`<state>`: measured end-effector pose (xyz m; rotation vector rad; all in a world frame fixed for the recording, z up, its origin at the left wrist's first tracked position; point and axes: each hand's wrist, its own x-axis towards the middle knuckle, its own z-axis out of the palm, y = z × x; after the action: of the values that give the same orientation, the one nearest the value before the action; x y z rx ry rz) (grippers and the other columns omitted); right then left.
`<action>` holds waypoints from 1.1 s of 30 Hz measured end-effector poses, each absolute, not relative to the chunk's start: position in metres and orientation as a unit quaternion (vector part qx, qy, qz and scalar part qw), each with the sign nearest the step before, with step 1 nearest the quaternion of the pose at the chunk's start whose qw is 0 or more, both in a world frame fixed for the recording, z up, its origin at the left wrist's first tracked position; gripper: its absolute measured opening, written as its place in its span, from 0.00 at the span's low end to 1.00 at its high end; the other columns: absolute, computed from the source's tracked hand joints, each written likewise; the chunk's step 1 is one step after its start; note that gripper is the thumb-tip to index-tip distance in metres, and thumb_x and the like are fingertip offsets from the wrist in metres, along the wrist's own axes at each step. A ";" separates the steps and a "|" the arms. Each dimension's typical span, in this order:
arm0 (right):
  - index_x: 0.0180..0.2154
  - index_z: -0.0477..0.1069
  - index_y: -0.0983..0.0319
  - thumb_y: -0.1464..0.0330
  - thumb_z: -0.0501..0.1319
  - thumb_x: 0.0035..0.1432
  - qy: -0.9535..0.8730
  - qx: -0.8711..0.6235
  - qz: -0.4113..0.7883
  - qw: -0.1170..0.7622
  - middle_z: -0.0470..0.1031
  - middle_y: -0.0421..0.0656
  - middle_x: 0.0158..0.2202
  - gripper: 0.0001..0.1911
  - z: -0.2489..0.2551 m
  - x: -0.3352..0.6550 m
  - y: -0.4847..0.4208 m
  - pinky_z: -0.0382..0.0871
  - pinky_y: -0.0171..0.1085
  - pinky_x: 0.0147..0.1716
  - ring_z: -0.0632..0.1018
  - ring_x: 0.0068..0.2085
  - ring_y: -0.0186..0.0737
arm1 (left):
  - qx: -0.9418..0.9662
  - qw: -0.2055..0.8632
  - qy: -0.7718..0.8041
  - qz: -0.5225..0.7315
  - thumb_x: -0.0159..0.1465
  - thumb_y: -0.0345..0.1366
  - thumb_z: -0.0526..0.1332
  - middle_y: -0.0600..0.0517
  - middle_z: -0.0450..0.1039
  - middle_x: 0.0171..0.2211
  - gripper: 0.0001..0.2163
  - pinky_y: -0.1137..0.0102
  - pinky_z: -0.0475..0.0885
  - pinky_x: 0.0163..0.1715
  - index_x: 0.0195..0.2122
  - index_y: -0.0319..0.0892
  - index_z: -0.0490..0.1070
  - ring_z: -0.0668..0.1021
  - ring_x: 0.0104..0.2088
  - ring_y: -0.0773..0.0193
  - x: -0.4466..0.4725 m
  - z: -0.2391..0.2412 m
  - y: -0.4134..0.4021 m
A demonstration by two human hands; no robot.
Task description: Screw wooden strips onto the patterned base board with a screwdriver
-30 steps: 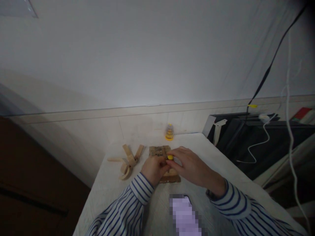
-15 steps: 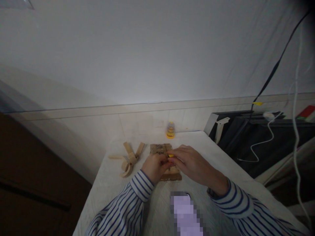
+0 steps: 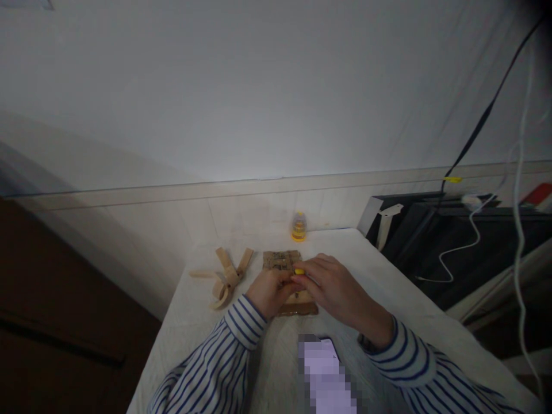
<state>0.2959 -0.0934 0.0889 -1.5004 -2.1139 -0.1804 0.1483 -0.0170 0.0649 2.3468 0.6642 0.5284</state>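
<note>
My right hand [image 3: 334, 284] pinches a small yellow piece [image 3: 299, 271] between thumb and fingertips; its kind does not show. Fingertips meeting it from the left, my left hand [image 3: 269, 290] is closed, and what it grips, if anything, is hidden by its own fingers. Both hands are above a flat brown packet [image 3: 280, 260] with dark print, which lies on the white-covered table [image 3: 194, 345] and is partly covered by them. To the left lies a construction of pale wooden strips [image 3: 232, 277], some curved.
A small clear bottle [image 3: 299, 227] with yellow at its top and base stands at the back by the wall. A phone [image 3: 330, 374], its screen blurred out, lies near the front. Dark panels [image 3: 409, 247] and a white cable [image 3: 476, 230] are right of the table.
The right hand has shifted slightly left, and the yellow piece shows a little more between its fingers. Both hands stay together over the packet.
</note>
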 end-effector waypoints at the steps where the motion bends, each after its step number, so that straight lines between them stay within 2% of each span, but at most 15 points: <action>1: 0.40 0.69 0.63 0.67 0.54 0.60 -0.782 -0.559 -0.068 0.267 0.75 0.45 0.32 0.09 0.089 0.296 -0.093 0.65 0.42 0.36 0.72 0.36 0.43 | 0.891 0.321 0.249 0.202 0.61 0.37 0.56 0.53 0.72 0.24 0.11 0.76 0.63 0.26 0.30 0.37 0.74 0.72 0.26 0.67 0.148 0.065 -0.017; 7: 0.39 0.69 0.63 0.67 0.54 0.59 -0.765 -0.574 -0.087 0.277 0.75 0.46 0.33 0.09 0.085 0.295 -0.093 0.65 0.43 0.36 0.72 0.36 0.43 | 0.882 0.346 0.235 0.215 0.61 0.34 0.55 0.51 0.76 0.31 0.08 0.74 0.66 0.33 0.35 0.39 0.74 0.75 0.32 0.64 0.149 0.063 -0.017; 15: 0.37 0.69 0.63 0.66 0.54 0.59 -0.748 -0.587 -0.108 0.289 0.75 0.46 0.32 0.09 0.082 0.292 -0.094 0.66 0.43 0.35 0.73 0.35 0.44 | 0.893 0.329 0.236 0.197 0.62 0.34 0.54 0.51 0.75 0.27 0.09 0.75 0.65 0.28 0.34 0.38 0.74 0.74 0.28 0.65 0.149 0.062 -0.016; 22: 0.35 0.69 0.62 0.64 0.54 0.59 -0.734 -0.599 -0.112 0.300 0.74 0.46 0.31 0.09 0.079 0.291 -0.095 0.65 0.43 0.35 0.73 0.35 0.44 | 0.894 0.329 0.233 0.194 0.62 0.34 0.53 0.49 0.75 0.32 0.10 0.74 0.66 0.32 0.36 0.38 0.73 0.75 0.33 0.63 0.149 0.062 -0.018; 33: 0.34 0.69 0.62 0.64 0.55 0.58 -0.727 -0.606 -0.105 0.305 0.73 0.46 0.30 0.09 0.076 0.291 -0.095 0.65 0.43 0.34 0.72 0.34 0.44 | 0.898 0.323 0.222 0.197 0.62 0.33 0.52 0.50 0.74 0.28 0.10 0.75 0.65 0.30 0.34 0.38 0.72 0.74 0.30 0.64 0.149 0.060 -0.017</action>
<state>0.2911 -0.0952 0.0764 -1.6039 -1.9257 -0.2773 0.1491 -0.0168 0.0604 2.3579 0.5834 0.5180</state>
